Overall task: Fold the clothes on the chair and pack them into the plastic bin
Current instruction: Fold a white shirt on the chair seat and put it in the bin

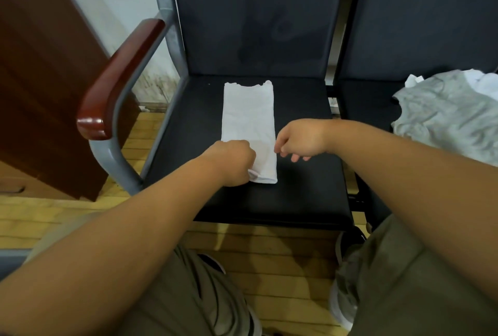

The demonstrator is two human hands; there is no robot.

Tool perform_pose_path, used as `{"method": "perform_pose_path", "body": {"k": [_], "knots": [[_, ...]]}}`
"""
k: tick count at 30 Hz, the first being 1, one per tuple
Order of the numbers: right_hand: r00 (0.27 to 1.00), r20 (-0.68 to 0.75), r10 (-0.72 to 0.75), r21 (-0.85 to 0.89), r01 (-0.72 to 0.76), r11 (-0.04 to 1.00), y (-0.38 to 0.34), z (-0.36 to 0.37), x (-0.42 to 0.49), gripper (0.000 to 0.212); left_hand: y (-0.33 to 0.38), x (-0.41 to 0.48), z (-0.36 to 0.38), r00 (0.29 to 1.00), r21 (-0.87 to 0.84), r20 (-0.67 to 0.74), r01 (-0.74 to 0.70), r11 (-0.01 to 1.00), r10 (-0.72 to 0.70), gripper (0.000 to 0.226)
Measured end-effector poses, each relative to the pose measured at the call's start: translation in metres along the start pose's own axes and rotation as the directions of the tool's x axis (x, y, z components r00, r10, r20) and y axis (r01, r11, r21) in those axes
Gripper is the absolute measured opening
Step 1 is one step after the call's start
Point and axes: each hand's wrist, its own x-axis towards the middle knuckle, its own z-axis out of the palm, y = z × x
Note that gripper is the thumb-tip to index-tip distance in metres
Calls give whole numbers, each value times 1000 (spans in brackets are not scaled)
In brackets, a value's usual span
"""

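Our left hand and right hand are working over the chair seat; the grey clothes are lying unfolded on the neighbouring seat; the white garment is lying as a long folded strip, and we are risking it springing open if one corner is rising faster; the left is clenching its near left corner; the right is pinching the right edge, spare fingers dangling.

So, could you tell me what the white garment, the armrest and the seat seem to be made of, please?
The white garment looks like soft matte knit cotton, going by its limp folds and wavy hem. The armrest seems varnished reddish wood, or a lookalike: it shines glossily. The seat looks like dark matte fabric or leatherette.
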Motion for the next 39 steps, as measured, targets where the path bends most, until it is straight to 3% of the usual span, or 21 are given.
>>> {"method": "perform_pose_path", "body": {"k": [3,6,7,10,13,16,18,20,22,29,35,39], "knots": [[992,-26,-127,-112,124,986,-2,2,-4,40,-12,6,-10,997,-217,-32,61,974,-70,27],[975,-58,-215,-180,202,963,-1,8,6,74,-29,8,-28,987,-480,-67,99,871,-149,14],[966,-77,-247,-178,231,957,-2,11,11,75,-34,8,-33,981,-536,-88,101,838,-174,11],[917,-228,-328,-219,280,935,-4,18,26,48,-44,11,-44,958,-646,-151,92,758,-244,9],[854,-409,-320,-188,265,946,-10,15,31,17,-45,11,-46,952,-649,-182,71,758,-246,14],[858,-450,-248,-125,214,969,-16,7,33,22,-40,9,-41,974,-596,-170,19,803,-149,42],[867,-437,-241,-158,190,969,-18,4,32,26,-39,13,-34,977,-455,-171,32,890,-123,47],[870,-432,-239,-125,205,971,-18,3,29,28,-41,17,-30,968,-348,-203,72,935,-150,26],[872,-425,-241,-57,240,969,-16,0,24,26,-44,15,-31,957,-364,-223,95,926,-186,6],[929,-247,-277,-108,258,960,-15,2,-2,18,-47,-3,-39,993,-318,-112,2,948,-40,13],[964,-23,-264,-174,256,951,-11,4,-19,27,-42,-16,-47,989,-394,128,-22,919,78,15],[955,140,-262,53,257,965,-9,-3,-32,16,-40,-29,-60,930,-587,310,25,809,196,20]]}}
